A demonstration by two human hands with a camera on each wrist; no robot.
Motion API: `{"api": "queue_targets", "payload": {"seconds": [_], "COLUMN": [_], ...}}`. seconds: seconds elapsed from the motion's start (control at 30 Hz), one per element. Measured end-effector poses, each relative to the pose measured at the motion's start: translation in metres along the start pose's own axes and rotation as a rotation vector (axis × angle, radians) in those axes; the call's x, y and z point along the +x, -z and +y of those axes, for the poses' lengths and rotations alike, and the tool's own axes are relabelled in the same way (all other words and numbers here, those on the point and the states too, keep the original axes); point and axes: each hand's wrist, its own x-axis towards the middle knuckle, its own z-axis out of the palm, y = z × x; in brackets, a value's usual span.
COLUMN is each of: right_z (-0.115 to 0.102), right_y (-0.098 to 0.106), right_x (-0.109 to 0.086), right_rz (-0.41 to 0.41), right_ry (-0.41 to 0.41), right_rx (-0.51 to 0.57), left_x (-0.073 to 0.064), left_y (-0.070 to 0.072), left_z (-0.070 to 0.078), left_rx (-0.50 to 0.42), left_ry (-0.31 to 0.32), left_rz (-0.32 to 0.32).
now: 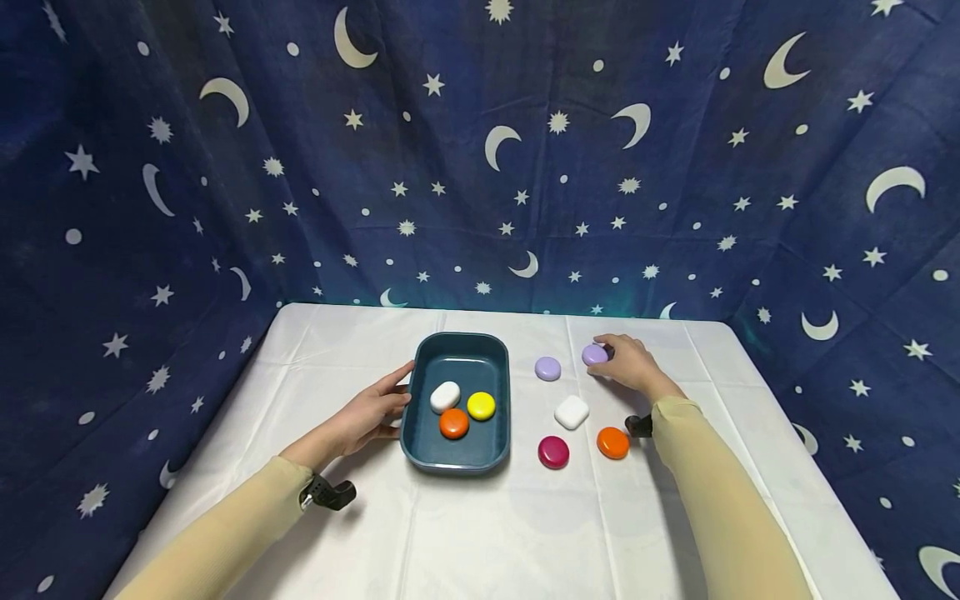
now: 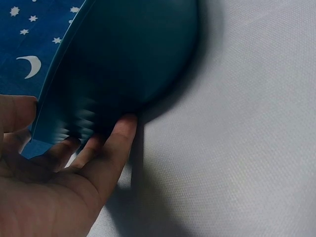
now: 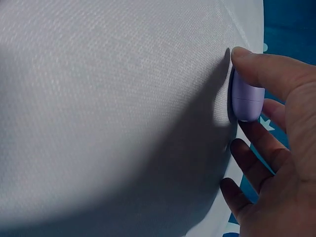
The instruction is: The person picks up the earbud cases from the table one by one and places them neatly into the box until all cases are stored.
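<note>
In the head view, my left hand point(image 1: 367, 417) is at the left side of a dark teal rectangular tray point(image 1: 456, 463). Its fingertips point(image 2: 126, 126) touch the tray's outer wall in the left wrist view. A white rounded piece point(image 1: 446, 397), an orange disc point(image 1: 453, 423) and a yellow disc point(image 1: 481, 406) lie inside the tray. My right hand point(image 1: 632, 363) pinches a lilac disc point(image 3: 248, 101) between thumb and fingers. A seam runs round that disc's side, and it stands close to the cloth. Its other fingers spread below it.
Left of my right hand lies a second lilac disc point(image 1: 547, 368). Nearer the front are a white squarish piece point(image 1: 572, 412), a crimson disc point(image 1: 553, 452) and another orange disc point(image 1: 613, 442). A white cloth point(image 1: 480, 542) covers the table. Behind it hangs a blue star-and-moon curtain point(image 1: 450, 150).
</note>
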Motion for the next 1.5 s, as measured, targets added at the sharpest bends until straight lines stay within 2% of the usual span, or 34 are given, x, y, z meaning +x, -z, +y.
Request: {"api": "queue_targets", "payload": {"seconds": [0.6,0.83,1.03,1.5], "right_z": [0.005,-0.004,-0.02,-0.085], "right_y": [0.0,0.003,0.009,0.006], "right_x": [0.0,-0.001,-0.001,-0.008], "right_rz": [0.008,0.053,0.055,0.035], "right_ry": [-0.013,0.045,0.086,0.264], "right_rx": [-0.002,0.033,0.058,0.1], "left_x": [0.002,0.001,0.0,-0.002], "left_y": [-0.002,-0.002,-0.001,-0.001], "left_z": [0.001,0.001,0.002,0.003], "left_rx": [-0.006,-0.005,-0.009,-0.005], "left_ry": [-0.001,0.001,0.002,0.0], "left_rz": [-0.005,0.003,-0.003,-0.007]}}
